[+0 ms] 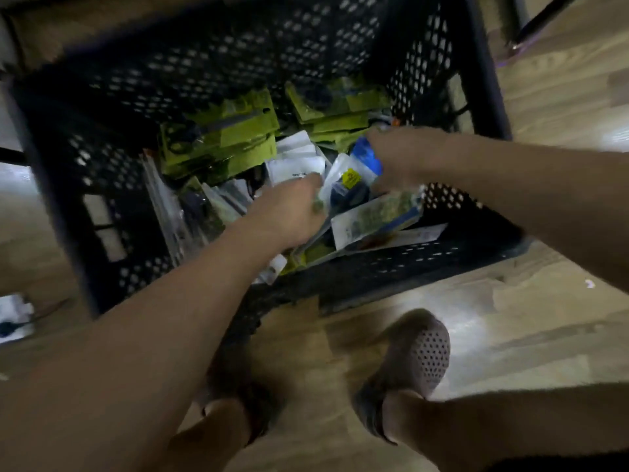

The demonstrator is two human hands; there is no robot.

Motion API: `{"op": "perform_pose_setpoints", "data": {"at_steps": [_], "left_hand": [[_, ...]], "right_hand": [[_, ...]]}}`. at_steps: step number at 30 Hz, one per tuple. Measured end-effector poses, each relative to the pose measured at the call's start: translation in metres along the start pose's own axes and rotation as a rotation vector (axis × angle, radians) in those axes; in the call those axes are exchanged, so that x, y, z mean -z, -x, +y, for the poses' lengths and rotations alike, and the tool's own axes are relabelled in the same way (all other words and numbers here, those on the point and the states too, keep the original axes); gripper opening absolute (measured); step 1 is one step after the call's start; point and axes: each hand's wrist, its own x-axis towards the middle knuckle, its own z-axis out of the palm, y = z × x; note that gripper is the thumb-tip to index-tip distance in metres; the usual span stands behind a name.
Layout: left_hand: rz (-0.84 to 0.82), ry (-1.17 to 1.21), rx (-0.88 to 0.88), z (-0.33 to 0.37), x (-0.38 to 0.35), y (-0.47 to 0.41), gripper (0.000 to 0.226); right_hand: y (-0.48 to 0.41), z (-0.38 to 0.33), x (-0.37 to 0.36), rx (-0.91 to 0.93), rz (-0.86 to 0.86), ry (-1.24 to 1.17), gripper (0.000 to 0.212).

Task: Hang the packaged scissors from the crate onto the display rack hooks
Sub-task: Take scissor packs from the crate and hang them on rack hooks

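Standing over the crate, which sits on a pale wood-plank floor right at the feet; judged reason: both arms can reach straight down into it. Crate is black with perforated walls. Display rack not in view.

Contents: packaged scissors in a loose heap. Yellow-green packs are stacked toward the far wall, white and clear ones tipped on edge nearer. No order to them, so picking likely needs sorting by hand.

Right hand: fingers curled over the top edge of a blue-and-white pack, grasping it. Pack is tilted, lower end among the others, inside the crate.

Left hand: down among the packs beside it, probably steadying or parting them. Motion blur; cannot tell whether it grips anything.

Floor, smaller items: one perforated grey shoe near the crate; a white scrap well off to the right.
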Motion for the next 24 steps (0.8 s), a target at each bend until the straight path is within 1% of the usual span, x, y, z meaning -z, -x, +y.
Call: {"op": "perform_pose_setpoints", "data": {"at_steps": [2, 5, 7, 10, 11, 14, 15, 16, 18, 20, 22, 24], "left_hand": [[0.061, 0.068, -0.024, 0.0, -0.021, -0.03, 0.038], [0.14, 0.157, -0.055, 0.001, -0.035, -0.053, 0.035], [0.133, 0.2, -0.066, -0.001, -0.031, -0.053, 0.025], [0.096, 0.217, -0.051, -0.001, -0.004, -0.03, 0.022], [0.112, 0.189, -0.039, 0.0, 0.007, -0.018, 0.022], [0.179, 0.109, 0.015, -0.001, 0.036, 0.02, 0.009], [0.191, 0.129, 0.015, -0.003, 0.042, 0.032, 0.007], [0.197, 0.162, 0.017, -0.005, 0.046, 0.045, 0.01], [0.201, 0.321, 0.054, -0.009, 0.044, 0.068, 0.018], [0.216, 0.486, 0.115, -0.016, 0.039, 0.081, 0.022], [0.231, 0.536, 0.133, -0.019, 0.038, 0.082, 0.025], [0.235, 0.527, 0.101, -0.019, 0.043, 0.08, 0.026]], "right_hand": [[-0.023, 0.005, -0.002, 0.049, 0.061, 0.089, 0.057], [-0.043, 0.006, 0.008, 0.099, 0.107, 0.091, 0.055], [-0.049, 0.004, 0.014, 0.136, 0.106, 0.004, 0.051], [-0.037, -0.001, 0.028, 0.224, 0.15, -0.161, 0.042], [-0.029, -0.003, 0.034, 0.264, 0.176, -0.24, 0.039], [-0.007, -0.014, 0.051, 0.415, 0.248, -0.504, 0.035], [-0.002, -0.018, 0.054, 0.446, 0.266, -0.542, 0.035], [0.001, -0.022, 0.056, 0.459, 0.264, -0.547, 0.036], [0.0, -0.023, 0.057, 0.445, 0.197, -0.48, 0.041], [-0.003, -0.018, 0.055, 0.415, 0.077, -0.391, 0.047], [-0.007, -0.008, 0.048, 0.384, -0.034, -0.392, 0.052], [-0.009, -0.001, 0.039, 0.389, -0.122, -0.463, 0.053]]}}
